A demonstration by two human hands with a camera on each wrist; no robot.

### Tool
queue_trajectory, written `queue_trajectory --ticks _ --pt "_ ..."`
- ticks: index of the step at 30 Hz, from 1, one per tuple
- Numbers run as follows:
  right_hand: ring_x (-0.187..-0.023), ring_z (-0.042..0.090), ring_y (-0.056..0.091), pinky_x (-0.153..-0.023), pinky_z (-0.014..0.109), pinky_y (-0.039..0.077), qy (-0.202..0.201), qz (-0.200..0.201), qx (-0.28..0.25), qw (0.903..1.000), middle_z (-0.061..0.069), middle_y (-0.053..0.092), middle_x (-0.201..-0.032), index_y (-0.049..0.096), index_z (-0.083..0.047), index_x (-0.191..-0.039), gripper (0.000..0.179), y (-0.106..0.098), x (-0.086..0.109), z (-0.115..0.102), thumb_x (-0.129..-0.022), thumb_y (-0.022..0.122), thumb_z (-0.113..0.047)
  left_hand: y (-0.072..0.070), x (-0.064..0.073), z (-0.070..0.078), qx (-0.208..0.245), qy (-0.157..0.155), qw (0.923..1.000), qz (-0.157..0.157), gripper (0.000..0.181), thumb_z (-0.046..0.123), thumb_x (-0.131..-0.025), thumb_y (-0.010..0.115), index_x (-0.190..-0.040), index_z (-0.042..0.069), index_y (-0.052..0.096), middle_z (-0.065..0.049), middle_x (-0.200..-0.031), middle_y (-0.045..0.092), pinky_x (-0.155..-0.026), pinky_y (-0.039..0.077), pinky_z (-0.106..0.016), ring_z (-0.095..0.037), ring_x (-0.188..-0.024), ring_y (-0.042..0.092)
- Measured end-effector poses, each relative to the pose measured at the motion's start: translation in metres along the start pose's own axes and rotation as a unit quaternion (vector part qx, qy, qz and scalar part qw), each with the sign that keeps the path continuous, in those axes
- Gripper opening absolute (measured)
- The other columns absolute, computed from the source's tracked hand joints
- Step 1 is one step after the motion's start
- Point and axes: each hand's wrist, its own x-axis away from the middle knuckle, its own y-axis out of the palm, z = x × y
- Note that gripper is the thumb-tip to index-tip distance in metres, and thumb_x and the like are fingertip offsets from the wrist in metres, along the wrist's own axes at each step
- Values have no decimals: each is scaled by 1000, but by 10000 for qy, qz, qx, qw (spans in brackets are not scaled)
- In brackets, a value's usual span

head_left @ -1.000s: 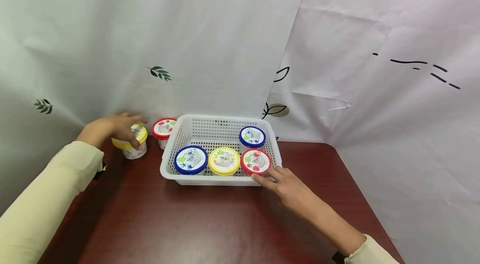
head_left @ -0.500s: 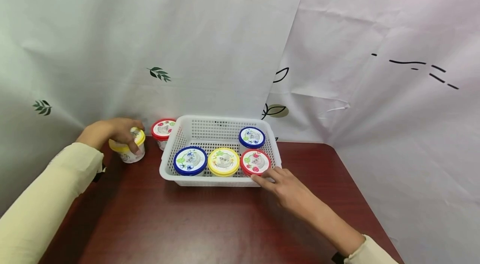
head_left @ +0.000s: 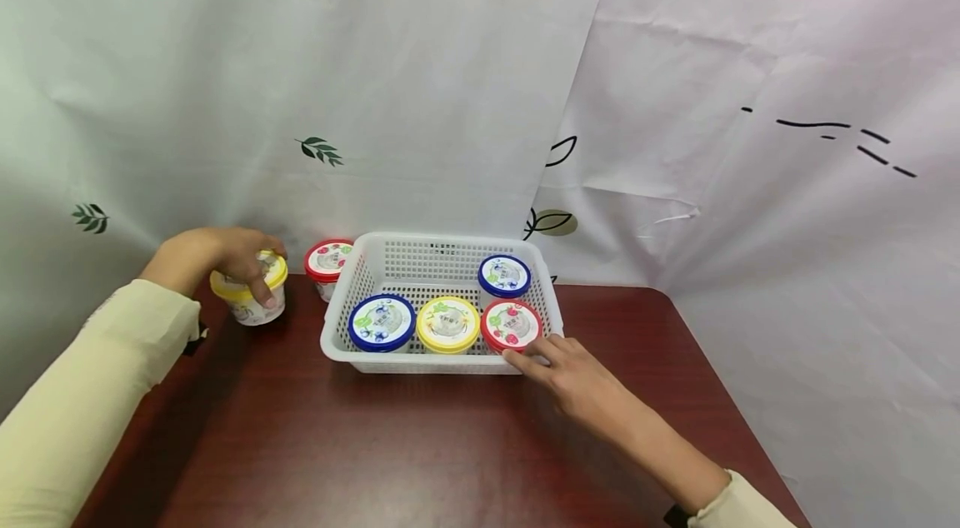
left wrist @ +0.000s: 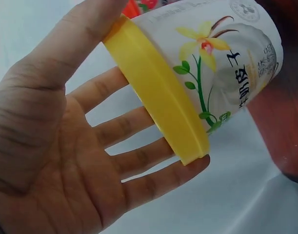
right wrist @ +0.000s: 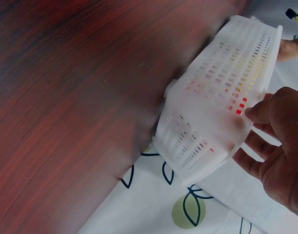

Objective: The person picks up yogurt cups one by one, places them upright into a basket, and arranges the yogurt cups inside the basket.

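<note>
My left hand (head_left: pixel 228 251) grips a cup with a yellow lid (head_left: pixel 258 308) at the table's back left. In the left wrist view, the thumb and fingers span the lid from opposite sides, and the white printed cup (left wrist: pixel 222 58) shows a yellow flower. My right hand (head_left: pixel 576 374) pinches the rim of the white plastic basket (head_left: pixel 442 363) at its front right corner. In the right wrist view, the thumb lies on the basket's outer wall (right wrist: pixel 207 117), with the other fingers beyond the rim.
Inside the basket stand two blue-lidded cups (head_left: pixel 382 323) (head_left: pixel 505 276), one yellow-lidded cup (head_left: pixel 448 324) and one red-lidded cup (head_left: pixel 512 324). Another red-lidded cup (head_left: pixel 327 260) stands just left of the basket. A printed white curtain (head_left: pixel 450 95) backs the dark red table (head_left: pixel 420 445).
My left hand has closed more firmly over the yellow-lidded cup, which has shifted slightly left and tilted. The right hand and the basket stay in place.
</note>
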Motion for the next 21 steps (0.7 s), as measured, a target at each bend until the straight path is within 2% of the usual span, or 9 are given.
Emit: queue_trajectory --ticks 6,10,17,21 --pt "-111 23 70 -92 42 59 7 -5 29 10000 4 74 -129 75 -18 -146 69 -1 0 -1 -82 89 3 -4 6 10 52 127 9993 336 104 45 -75 105 -154 -3 57 -36 -140 62 -98 60 -72 -54 -123 60" --pt "-112 22 70 -92 41 60 12 -29 38 10000 4 74 -129 75 -19 -147 70 -2 0 -2 -82 91 1 -7 11 18 78 108 9990 425 108 49 -72 105 -155 -1 58 -35 -140 63 -97 60 -72 -54 -123 59" --pt "-111 22 70 -92 41 60 2 28 29 10000 3 75 -126 76 -19 -146 67 -2 0 -2 -84 89 2 -13 20 33 -80 335 9974 628 103 46 -72 105 -153 2 60 -31 -134 66 -94 62 -66 -51 -120 59" --pt "-110 22 70 -92 41 60 6 71 -2 10000 4 74 -126 76 -19 -146 68 -2 1 -2 -83 90 3 -18 23 43 -73 409 9965 726 104 48 -69 106 -153 5 62 -29 -135 66 -92 63 -64 -50 -121 59"
